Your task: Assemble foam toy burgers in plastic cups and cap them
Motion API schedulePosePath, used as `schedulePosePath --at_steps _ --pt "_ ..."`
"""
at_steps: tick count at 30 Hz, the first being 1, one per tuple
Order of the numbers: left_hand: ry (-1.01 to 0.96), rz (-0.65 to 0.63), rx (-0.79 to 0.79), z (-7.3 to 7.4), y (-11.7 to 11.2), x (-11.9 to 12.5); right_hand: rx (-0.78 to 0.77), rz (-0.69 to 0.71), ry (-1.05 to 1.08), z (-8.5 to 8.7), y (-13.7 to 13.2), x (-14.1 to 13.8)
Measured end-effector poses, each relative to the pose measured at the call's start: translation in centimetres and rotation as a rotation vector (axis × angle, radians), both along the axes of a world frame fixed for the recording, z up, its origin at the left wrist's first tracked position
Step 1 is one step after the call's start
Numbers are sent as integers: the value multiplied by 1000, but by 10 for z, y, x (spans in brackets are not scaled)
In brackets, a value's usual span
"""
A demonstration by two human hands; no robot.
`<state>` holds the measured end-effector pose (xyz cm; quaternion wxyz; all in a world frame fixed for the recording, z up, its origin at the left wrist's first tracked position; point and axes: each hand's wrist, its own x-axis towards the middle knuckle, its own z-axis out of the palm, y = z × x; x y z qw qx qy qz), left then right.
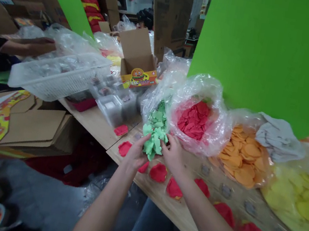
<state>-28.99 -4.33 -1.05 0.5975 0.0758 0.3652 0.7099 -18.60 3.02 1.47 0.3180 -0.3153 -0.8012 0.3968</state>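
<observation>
Green pieces (155,137) sit in a loose bunch between both hands, just above the desk (102,124), at the mouth of their clear bag (153,99). I think some could slip out, because the bunch looks big and floppy, and they might drop past the desk edge onto the floor (46,204). The red pieces (158,172) lie in a row close to that edge, so an arm could knock one off. The left hand (134,155) and the right hand (172,154) reach forward with palms facing each other. Each grip is closed on the bunch, fingers curled around it.
</observation>
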Motion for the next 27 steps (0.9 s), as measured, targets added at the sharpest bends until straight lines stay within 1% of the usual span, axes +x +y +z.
schedulePosePath --at_steps 1,2,3,4,5,6,9,10,11,12,13,14,16,17,18,19,21,22,23,24,25,27 --pt "-63 -5 11 -3 -6 -1 124 0 -28 -1 -3 0" --pt "-99 -3 12 -7 -11 -3 197 9 -56 -2 -7 0" --pt "-107 6 2 -10 -15 -5 219 31 -76 -3 -10 -1" --pt "-108 18 -14 -13 -18 -8 189 64 -84 -4 -11 -3" --pt "-109 27 -27 -16 -21 -12 104 112 -83 -5 -11 -6" --pt "-114 31 -38 -18 -24 -16 -28 164 -72 -6 -10 -10" --pt "-130 14 -66 -22 -35 -29 -483 290 -28 -9 -3 -22" --pt "-133 4 -60 -23 -39 -33 -584 310 -29 -10 -2 -26" --pt "-136 -7 -43 -23 -43 -35 -629 315 -38 -11 -1 -30" --pt "-140 -14 -19 -24 -47 -38 -609 312 -53 -12 -3 -33" --pt "-139 -14 11 -24 -50 -39 -534 303 -69 -13 -6 -37" --pt "-129 2 40 -24 -53 -40 -421 284 -79 -15 -10 -40" --pt "-85 71 50 -24 -55 -40 -200 246 -66 -16 -19 -47" --pt "-64 117 30 -24 -55 -41 -172 250 -51 -16 -22 -50" --pt "-52 157 -1 -24 -55 -42 -230 275 -35 -17 -25 -53" --pt "-54 184 -34 -24 -55 -44 -360 314 -23 -17 -26 -57" --pt "-77 197 -75 -25 -59 -48 -690 379 -9 -18 -23 -62" --pt "-85 195 -74 -26 -62 -50 -824 388 -11 -20 -20 -65" --pt "-90 194 -70 -27 -67 -53 -913 386 -19 -23 -16 -68" --pt "-95 197 -67 -29 -72 -56 -954 377 -29 -27 -13 -70" --pt "-107 208 -72 -31 -77 -60 -956 361 -41 -32 -9 -74" --pt "-150 258 -111 -37 -88 -68 -871 314 -64 -43 -3 -83"
